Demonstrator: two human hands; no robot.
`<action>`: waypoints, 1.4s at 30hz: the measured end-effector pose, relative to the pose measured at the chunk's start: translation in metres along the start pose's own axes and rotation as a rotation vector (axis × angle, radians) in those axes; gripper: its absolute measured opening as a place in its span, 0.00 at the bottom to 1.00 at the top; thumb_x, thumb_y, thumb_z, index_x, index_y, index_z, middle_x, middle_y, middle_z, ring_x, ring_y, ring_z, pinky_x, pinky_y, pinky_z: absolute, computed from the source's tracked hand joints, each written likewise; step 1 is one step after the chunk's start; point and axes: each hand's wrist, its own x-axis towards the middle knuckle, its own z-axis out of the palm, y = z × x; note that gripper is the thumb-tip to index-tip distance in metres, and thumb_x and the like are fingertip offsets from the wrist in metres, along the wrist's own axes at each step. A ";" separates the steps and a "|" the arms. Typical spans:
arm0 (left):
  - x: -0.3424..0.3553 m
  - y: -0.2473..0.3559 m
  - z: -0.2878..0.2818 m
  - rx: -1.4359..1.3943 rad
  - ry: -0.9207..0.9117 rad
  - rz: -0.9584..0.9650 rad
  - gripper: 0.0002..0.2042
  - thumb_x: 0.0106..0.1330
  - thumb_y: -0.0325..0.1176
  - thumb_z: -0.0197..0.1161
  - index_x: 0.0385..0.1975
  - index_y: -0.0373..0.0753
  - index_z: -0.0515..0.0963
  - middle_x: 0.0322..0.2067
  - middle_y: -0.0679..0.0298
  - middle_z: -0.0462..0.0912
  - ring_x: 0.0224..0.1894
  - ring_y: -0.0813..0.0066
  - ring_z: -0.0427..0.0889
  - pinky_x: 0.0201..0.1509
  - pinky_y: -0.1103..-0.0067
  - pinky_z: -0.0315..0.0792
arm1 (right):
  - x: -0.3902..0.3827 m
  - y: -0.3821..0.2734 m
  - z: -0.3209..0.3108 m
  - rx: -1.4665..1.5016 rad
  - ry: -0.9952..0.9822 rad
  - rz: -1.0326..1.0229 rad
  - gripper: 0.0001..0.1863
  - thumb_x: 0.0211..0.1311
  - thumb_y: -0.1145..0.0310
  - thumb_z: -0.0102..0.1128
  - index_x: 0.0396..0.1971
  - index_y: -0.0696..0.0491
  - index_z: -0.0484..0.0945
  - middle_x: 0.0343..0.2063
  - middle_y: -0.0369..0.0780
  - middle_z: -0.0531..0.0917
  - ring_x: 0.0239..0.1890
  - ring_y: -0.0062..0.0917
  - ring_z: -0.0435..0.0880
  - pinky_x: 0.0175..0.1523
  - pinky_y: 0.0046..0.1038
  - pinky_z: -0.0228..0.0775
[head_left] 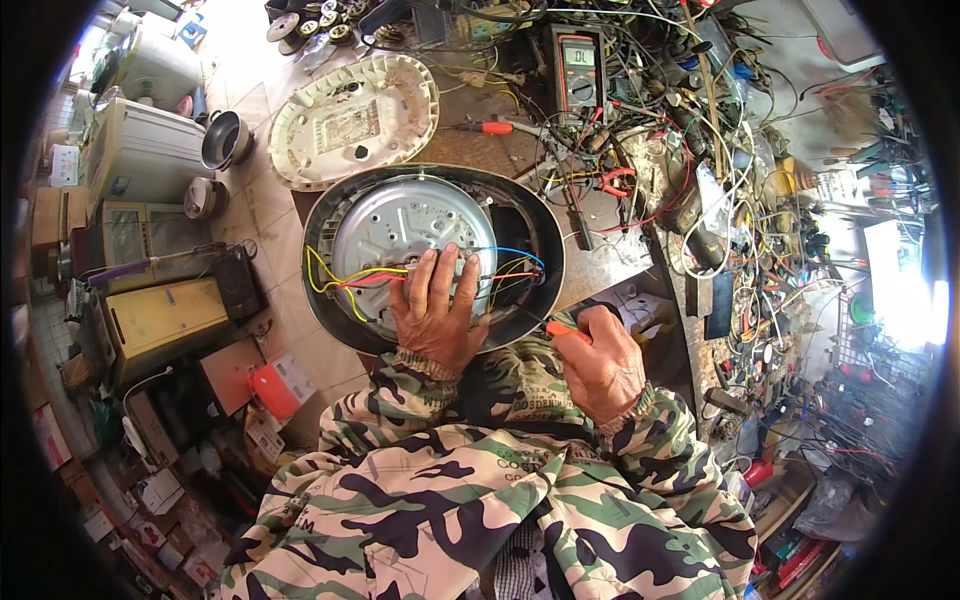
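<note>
Dark pan (226,142): I see it at ten o'clock, well apart from the hands.
Cream cover (355,122): at eleven o'clock, just beyond the housing.
Oval housing (331,318): just left of my view's centre, metal disc (380,228) inside.
Left hand (440,315): laid over the disc's five o'clock side, fingers extended; whether it pins a wire, I can't tell.
Blue wire (515,252): arcs toward the disc's three o'clock.
Orange-handled tool (568,335): thin shaft aimed at ten o'clock.
Multimeter (580,78): one o'clock.
Right hand (603,368): four o'clock, clenched around that handle.
</note>
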 end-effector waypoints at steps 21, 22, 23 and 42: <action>0.002 0.003 -0.002 -0.005 -0.003 -0.057 0.45 0.43 0.44 0.80 0.67 0.51 0.69 0.70 0.61 0.63 0.74 0.57 0.56 0.73 0.51 0.46 | 0.009 0.008 -0.010 -0.051 -0.056 -0.124 0.17 0.57 0.70 0.67 0.46 0.60 0.78 0.35 0.45 0.77 0.33 0.37 0.85 0.31 0.35 0.76; 0.003 0.003 -0.002 -0.001 0.007 -0.055 0.45 0.43 0.44 0.80 0.67 0.51 0.69 0.70 0.61 0.63 0.74 0.57 0.56 0.73 0.51 0.46 | 0.011 0.012 -0.003 0.088 0.018 -0.151 0.18 0.58 0.68 0.69 0.46 0.60 0.78 0.34 0.44 0.79 0.30 0.37 0.84 0.29 0.35 0.76; 0.003 0.003 -0.002 0.003 0.017 -0.052 0.45 0.43 0.44 0.80 0.67 0.51 0.69 0.70 0.61 0.63 0.74 0.58 0.56 0.73 0.51 0.46 | 0.012 0.008 -0.004 0.082 0.021 -0.056 0.19 0.57 0.69 0.70 0.47 0.58 0.78 0.34 0.45 0.79 0.30 0.39 0.84 0.30 0.35 0.76; 0.005 0.003 -0.002 0.014 0.049 -0.065 0.43 0.43 0.43 0.79 0.65 0.51 0.72 0.69 0.63 0.65 0.72 0.58 0.59 0.72 0.54 0.48 | 0.020 0.005 -0.005 0.107 -0.045 0.048 0.18 0.53 0.69 0.72 0.44 0.57 0.78 0.33 0.43 0.79 0.33 0.40 0.83 0.35 0.39 0.77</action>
